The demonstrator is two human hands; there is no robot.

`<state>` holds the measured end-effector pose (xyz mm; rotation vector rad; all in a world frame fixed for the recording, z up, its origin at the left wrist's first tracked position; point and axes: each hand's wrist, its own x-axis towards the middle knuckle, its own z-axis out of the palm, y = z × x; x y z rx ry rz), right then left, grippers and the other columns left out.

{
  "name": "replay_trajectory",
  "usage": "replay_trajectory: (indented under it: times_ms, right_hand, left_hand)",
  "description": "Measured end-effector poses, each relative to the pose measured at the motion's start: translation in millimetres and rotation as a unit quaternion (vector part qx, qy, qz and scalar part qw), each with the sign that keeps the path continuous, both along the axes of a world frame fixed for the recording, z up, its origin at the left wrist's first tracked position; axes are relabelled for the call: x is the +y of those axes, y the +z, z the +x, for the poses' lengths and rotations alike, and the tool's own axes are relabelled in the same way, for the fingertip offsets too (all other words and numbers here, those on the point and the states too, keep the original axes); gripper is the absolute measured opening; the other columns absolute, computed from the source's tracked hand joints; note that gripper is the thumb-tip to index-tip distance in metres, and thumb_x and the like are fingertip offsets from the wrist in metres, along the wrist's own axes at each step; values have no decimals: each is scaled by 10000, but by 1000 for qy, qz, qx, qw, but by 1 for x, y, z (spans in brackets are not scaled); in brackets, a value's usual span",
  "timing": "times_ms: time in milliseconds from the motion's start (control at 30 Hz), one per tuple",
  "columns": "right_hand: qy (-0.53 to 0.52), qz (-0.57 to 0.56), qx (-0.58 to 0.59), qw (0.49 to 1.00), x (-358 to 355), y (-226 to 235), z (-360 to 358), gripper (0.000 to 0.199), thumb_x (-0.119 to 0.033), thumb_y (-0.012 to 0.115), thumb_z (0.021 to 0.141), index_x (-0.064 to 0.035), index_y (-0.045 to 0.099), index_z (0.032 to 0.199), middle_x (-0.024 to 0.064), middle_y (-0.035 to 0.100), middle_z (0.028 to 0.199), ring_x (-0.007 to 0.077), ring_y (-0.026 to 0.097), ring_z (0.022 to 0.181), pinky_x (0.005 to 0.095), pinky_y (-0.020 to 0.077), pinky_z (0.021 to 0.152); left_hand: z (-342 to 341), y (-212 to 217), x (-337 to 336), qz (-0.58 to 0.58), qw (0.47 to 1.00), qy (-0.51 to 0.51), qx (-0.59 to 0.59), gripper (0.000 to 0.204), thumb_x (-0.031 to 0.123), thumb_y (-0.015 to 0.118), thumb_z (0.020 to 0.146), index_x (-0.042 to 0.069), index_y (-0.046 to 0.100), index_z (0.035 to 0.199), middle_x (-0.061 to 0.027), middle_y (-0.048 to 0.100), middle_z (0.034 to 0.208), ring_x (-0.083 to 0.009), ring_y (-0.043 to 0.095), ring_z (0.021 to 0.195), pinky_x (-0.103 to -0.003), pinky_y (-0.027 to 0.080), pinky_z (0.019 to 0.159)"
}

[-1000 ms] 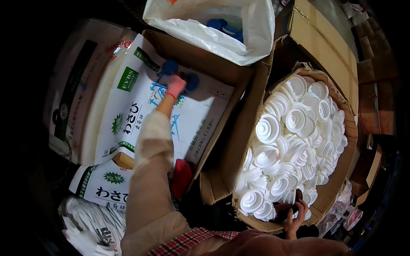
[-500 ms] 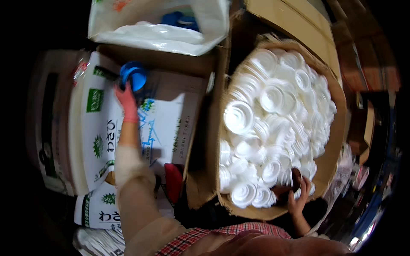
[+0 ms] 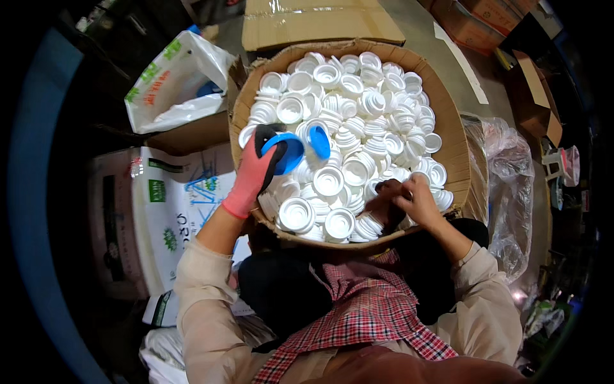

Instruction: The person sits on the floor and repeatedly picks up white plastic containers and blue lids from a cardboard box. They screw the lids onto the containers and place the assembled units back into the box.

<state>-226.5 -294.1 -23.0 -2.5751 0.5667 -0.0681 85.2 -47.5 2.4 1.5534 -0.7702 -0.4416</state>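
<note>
Left hand grips blue caps; right hand apparently pinches white caps.

Concrete floor across the upper frame, carrying a big cardboard box heaped with white caps at centre; printed sack at left, white plastic bag upper left.

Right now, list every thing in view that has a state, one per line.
Left hand: in a pink glove, gripping a blue cap.
Second blue cap: lying tilted on the white caps.
Right hand: bare, fingers down among the white caps.
Cardboard box: open, heaped with white caps.
White plastic bag: open, something blue inside.
Printed sack: lying flat beside the box.
</note>
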Motion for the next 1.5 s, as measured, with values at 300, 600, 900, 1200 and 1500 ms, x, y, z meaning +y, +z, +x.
replay_trajectory:
  times_ms: [300,600,900,1200,1500]
  right_hand:
    - [101,120,-365,918,22,73,58,283,30,617,823,-53,572,1089,145,525,976,329,576,918,380,488,786]
    - [215,49,-405,887,49,60,36,235,-9,623,844,-53,627,1075,122,541,934,312,614,831,372,514,701]
    - [8,-46,-277,960,-11,46,39,276,-62,630,791,-155,663,1048,113,543,874,356,622,808,451,511,648]
    - [-109,483,-198,846,-39,49,36,168,-106,637,937,-37,536,1053,61,645,894,107,577,821,250,470,718]
    - [-109,270,-340,894,-46,33,33,249,-157,676,912,-33,490,1023,96,625,829,161,599,784,313,480,710]
  left_hand:
    - [-90,14,-67,-88,991,-100,-26,430,84,539,828,-5,565,1248,-138,559,1326,-231,575,1165,-312,483,959]
    - [-146,15,-112,-216,731,-211,612,753,771,426,864,93,574,1155,-142,625,1039,-275,628,963,-433,524,848]
    - [-153,-18,-93,33,962,-13,-272,468,108,647,815,10,532,1258,-213,608,1198,-386,584,1098,-416,461,961]
    - [-96,-24,-113,432,819,91,-367,457,434,679,836,44,631,1069,-160,646,1050,-314,607,1019,-412,493,866]
    - [-87,-50,-139,261,938,95,-207,338,276,696,780,-25,623,916,-130,648,940,-273,651,866,-401,519,775]
